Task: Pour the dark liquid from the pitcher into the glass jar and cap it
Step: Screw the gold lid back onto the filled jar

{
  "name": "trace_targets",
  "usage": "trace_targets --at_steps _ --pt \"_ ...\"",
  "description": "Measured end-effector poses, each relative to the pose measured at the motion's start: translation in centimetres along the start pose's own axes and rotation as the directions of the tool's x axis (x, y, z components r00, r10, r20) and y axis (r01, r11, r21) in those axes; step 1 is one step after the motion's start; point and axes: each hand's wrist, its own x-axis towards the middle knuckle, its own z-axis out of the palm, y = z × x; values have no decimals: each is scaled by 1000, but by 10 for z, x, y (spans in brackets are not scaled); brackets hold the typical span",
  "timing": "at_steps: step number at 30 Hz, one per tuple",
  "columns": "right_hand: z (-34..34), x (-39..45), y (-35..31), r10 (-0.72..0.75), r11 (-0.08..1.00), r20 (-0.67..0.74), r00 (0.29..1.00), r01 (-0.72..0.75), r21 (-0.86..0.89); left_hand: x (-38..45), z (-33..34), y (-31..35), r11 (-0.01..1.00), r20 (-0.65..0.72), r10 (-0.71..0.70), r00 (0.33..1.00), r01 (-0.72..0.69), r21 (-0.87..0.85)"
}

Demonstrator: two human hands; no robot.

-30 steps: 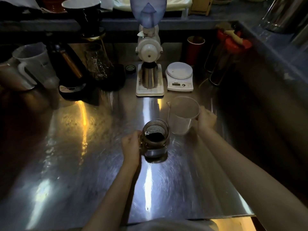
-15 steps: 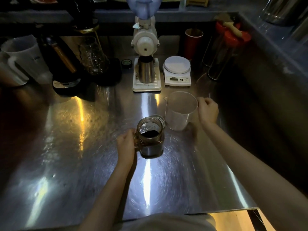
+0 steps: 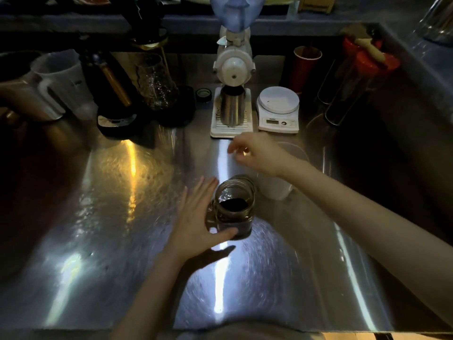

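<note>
On the brushed stainless-steel counter (image 3: 122,241), a clear glass jar with a side handle (image 3: 234,207) stands upright near the middle, uncapped, with dark liquid pooled inside it. The left hand (image 3: 196,217) lies spread just beside the jar's left side, fingers straight and fanned, thumb reaching under toward the jar's base; it is released, not gripping the handle, though whether the palm touches the glass is hard to tell. The right hand (image 3: 255,150) hangs above the counter behind the jar, between the jar and the white coffee grinder with a bluish hopper (image 3: 232,69); its fingers are loosely curled and spread, and it holds nothing that can be seen. Beneath and behind the right forearm stands the translucent plastic pitcher (image 3: 279,187), upright, just to the right of the jar and partly hidden by the arm; its contents cannot be made out. A steel cup (image 3: 231,107) sits on the grinder's tray, and a round white digital kitchen scale (image 3: 278,109) stands just to the right of it. A small dark round cap (image 3: 203,94) lies at the back, left of the grinder, well apart from both hands. Further left are a white plastic measuring jug (image 3: 61,79) and a glass carafe (image 3: 157,82); a red cup (image 3: 305,65) stands behind the scale.
</note>
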Motion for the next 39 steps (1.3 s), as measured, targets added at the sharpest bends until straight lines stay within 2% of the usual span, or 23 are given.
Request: trace_targets --at_steps 2,4,7,11,13,17,18,19,21,23,25,27,29,31,35,39 --pt "18 18 -3 72 991 263 962 -39 -129 1 4 0 999 4 -34 999 34 22" --pt "30 29 -4 151 973 393 907 -66 -222 2 5 3 998 -1 -56 998 56 0" --pt "44 45 -1 190 944 477 858 -26 -330 4 4 3 998 -20 -59 998 58 -34" --pt "63 62 10 440 830 595 672 -51 -556 4 4 3 994 -12 -100 995 100 -52" --pt "71 67 16 464 817 603 649 -51 -575 4 5 2 989 -3 -128 992 127 -80" --pt "73 71 20 441 843 625 644 -58 -535 4 6 0 977 16 -156 988 157 -142" --pt "71 70 21 427 851 619 660 -62 -521 4 5 0 976 20 -156 987 158 -148" --pt "67 69 20 394 862 589 705 -62 -503 4 4 0 976 26 -155 988 157 -153" --pt "53 61 14 262 917 467 845 -68 -392 4 3 1 977 27 -145 989 148 -153" --pt "36 51 8 125 981 333 935 -66 -183 4 3 1 980 17 -135 991 136 -147" --pt "19 36 2 39 998 198 979 -48 38 4 3 1 979 12 -143 990 143 -144" --pt "4 17 -1 30 955 52 998 -44 293 4 3 2 974 17 -160 987 161 -157" --pt "-4 -6 -3 106 809 -42 993 -62 585 5 1 1 965 33 -167 985 170 -201" --pt "0 -32 -2 155 680 -123 980 -16 733 7 1 0 956 63 -160 985 170 -241" --pt "29 -77 0 193 612 -155 969 5 791 9 4 -3 945 79 -189 979 203 -255" --pt "52 -92 -6 177 697 -180 968 6 717 9 4 -2 934 99 -188 977 209 -291"
